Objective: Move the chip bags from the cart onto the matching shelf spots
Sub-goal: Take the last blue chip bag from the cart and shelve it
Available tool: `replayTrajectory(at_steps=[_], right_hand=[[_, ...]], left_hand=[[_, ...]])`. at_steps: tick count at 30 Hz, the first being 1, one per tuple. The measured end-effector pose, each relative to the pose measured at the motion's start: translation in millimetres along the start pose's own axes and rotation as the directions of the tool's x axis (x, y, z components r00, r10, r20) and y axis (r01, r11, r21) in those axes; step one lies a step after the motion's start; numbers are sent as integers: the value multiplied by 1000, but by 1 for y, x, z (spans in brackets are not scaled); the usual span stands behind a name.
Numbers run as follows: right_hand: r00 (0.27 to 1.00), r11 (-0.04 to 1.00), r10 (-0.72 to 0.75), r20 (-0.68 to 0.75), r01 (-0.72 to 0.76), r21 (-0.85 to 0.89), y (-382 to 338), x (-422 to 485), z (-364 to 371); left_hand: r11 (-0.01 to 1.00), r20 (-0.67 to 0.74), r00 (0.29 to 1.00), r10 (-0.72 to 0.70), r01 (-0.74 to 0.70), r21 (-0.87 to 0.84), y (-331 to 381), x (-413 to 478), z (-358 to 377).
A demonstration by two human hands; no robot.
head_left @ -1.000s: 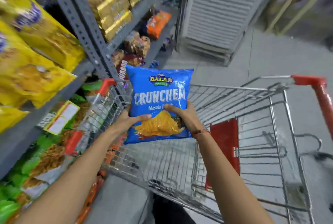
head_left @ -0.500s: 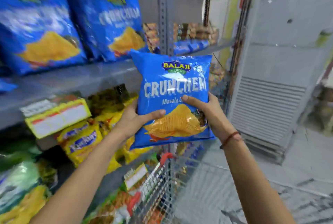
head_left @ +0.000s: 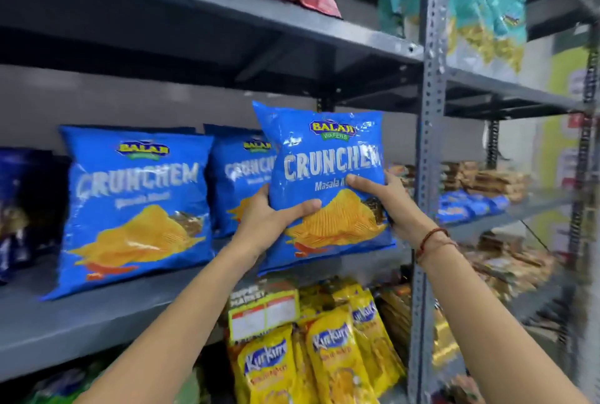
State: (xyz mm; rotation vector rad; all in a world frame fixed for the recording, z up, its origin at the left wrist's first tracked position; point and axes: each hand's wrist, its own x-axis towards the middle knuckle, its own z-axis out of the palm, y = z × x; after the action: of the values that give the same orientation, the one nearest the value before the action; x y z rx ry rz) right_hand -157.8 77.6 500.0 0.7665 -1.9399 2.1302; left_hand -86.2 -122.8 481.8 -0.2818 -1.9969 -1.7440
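I hold a blue Crunchem chip bag (head_left: 324, 157) upright in both hands at the front of a grey shelf (head_left: 97, 312). My left hand (head_left: 269, 221) grips its lower left edge, thumb across the front. My right hand (head_left: 386, 199) grips its right side. Two matching blue Crunchem bags stand on the same shelf: one at the left (head_left: 133, 205), one (head_left: 237, 176) partly hidden behind the held bag. The cart is out of view.
Yellow Kurkure packs (head_left: 324, 355) and a price tag (head_left: 263, 312) hang below the shelf. A perforated metal upright (head_left: 428, 144) stands just right of the held bag. Red and yellow bags lie on the shelf above. Dark blue packs sit at far left.
My view has swung up from the cart to the shelves. Both hands have raised the blue bag to the shelf level, beside the matching bags.
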Motion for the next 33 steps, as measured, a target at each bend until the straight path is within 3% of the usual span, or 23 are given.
replayTrajectory(at_steps=[9, 15, 20, 23, 26, 33], right_hand=[[997, 998, 61, 52, -60, -16, 35, 47, 69], [996, 998, 55, 68, -54, -15, 84, 81, 67], [998, 997, 49, 34, -46, -66, 62, 68, 78], [993, 996, 74, 89, -69, -57, 65, 72, 73], [985, 996, 92, 145, -90, -15, 66, 68, 66], [998, 998, 57, 41, -57, -23, 61, 65, 47]], left_hand=[[993, -255, 963, -92, 107, 43, -32, 22, -45], [982, -277, 952, -133, 165, 96, -42, 26, -46], [949, -351, 936, 11, 100, 299, -36, 26, -43], [909, -330, 941, 73, 74, 410, -29, 25, -39], [892, -304, 952, 35, 108, 439, -21, 24, -37], [861, -238, 966, 95, 40, 506, -9, 12, -39]])
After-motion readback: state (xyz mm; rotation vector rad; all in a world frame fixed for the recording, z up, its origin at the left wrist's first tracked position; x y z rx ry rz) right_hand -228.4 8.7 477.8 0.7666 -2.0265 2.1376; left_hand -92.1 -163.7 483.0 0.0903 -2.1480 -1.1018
